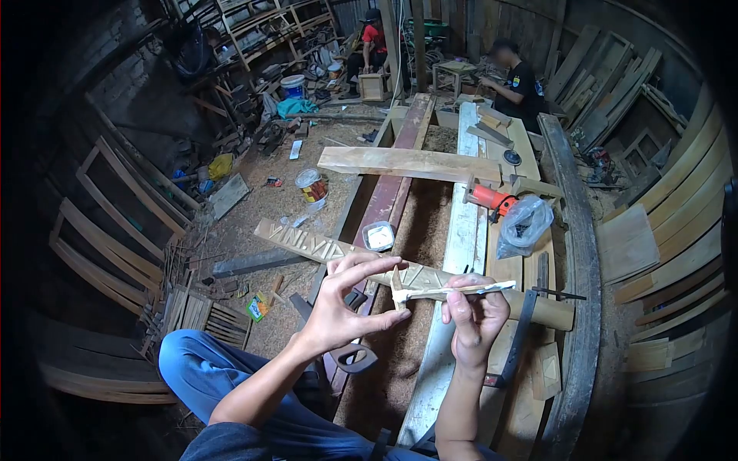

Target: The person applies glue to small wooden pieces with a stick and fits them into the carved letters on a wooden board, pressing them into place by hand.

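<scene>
My left hand (336, 307) pinches a small wooden piece (399, 290) by its two ends, between thumb and fingertips. In my right hand (473, 319) is a thin stick (427, 293) smeared with white paste, its left end touching the small piece. Behind both hands lies a long wooden board (307, 240) with raised, letter-like strips on it. A small clear tub of white paste (379, 236) stands just beyond this board. Below my left hand is a dark saw handle (353, 358).
A red power tool (492, 198) and a clear plastic bag (526, 226) lie on the right planks. A thick wooden beam (407, 163) crosses the bench. A lidded bucket (311, 186) stands on the littered floor. Two people (523, 88) work farther back.
</scene>
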Tool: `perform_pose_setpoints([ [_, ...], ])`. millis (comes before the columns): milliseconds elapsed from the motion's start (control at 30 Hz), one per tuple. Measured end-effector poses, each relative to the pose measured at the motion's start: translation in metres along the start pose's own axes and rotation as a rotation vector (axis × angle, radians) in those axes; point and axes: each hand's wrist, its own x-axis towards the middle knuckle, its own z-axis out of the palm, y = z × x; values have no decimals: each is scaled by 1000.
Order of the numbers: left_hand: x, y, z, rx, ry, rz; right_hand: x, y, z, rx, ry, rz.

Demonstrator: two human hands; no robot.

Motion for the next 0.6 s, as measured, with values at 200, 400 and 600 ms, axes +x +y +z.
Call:
perform_pose_setpoints([
  [200, 0, -4, 2, -205, -3, -11, 3, -3, 5, 32, 76, -57],
  [400, 1, -2, 0, -236, -37, 6, 3, 1, 3, 26, 55, -83],
  [600, 0, -5, 1, -247, -37, 17, 2, -8, 1, 60, 6, -71],
])
